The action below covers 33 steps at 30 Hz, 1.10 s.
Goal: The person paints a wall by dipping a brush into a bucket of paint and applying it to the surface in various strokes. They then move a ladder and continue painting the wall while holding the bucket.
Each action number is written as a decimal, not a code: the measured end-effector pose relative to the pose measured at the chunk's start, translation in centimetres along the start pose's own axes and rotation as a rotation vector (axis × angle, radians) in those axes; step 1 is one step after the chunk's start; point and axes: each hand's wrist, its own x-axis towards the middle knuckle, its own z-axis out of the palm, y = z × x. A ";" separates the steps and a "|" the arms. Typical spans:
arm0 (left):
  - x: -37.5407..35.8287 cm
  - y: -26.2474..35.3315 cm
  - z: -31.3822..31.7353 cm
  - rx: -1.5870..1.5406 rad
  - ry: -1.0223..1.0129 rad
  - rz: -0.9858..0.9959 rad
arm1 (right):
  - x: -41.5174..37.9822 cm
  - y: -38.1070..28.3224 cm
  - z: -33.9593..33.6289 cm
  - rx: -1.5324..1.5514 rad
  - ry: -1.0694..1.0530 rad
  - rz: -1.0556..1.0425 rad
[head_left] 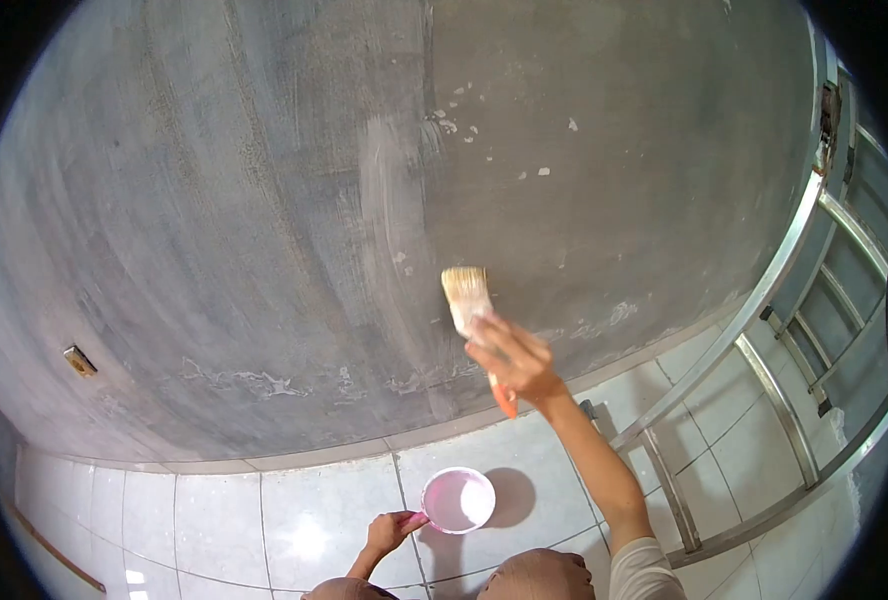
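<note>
One flat brush point(466, 294) with pale bristles sits in the right hand point(516, 362), closed tight, touching the rough grey wall point(244, 220). Below the brush, the left hand point(392, 530) grips one round pink cup point(458, 500).

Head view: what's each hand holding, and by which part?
Right hand grips the paintbrush by its orange handle, bristles against the grey wall. Left hand holds the pink cup by its side handle, above the tiled floor.

A grey, streaked cement wall point(264, 200) meets glossy white floor tiles point(214, 510), with a steel gate point(804, 330) at right.
</note>
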 end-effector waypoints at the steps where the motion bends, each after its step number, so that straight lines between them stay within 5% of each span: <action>1: 0.1 0.0 -0.2 0.012 -0.007 0.007 | -2.3 -0.7 1.2 0.017 -0.040 0.010; 6: 0.1 -0.1 0.0 -0.002 -0.015 0.020 | -17.3 -5.2 6.8 0.060 -0.350 0.066; 12: 0.1 0.3 -0.2 0.031 -0.024 -0.014 | -24.3 -7.6 8.2 0.388 -0.705 0.224; 19: -0.1 0.8 -0.3 0.002 -0.006 -0.021 | -20.3 -4.7 9.0 0.272 -0.531 0.159; 25: -0.1 0.1 0.2 -0.010 -0.005 -0.014 | -10.7 -2.2 3.7 0.067 -0.119 -0.019; 28: 0.0 0.4 0.0 -0.010 0.006 -0.022 | -11.2 -2.3 3.0 0.063 -0.116 0.035; 33: 0.2 -0.3 0.5 -0.010 -0.010 -0.017 | -22.4 -4.9 6.6 0.159 -0.462 0.122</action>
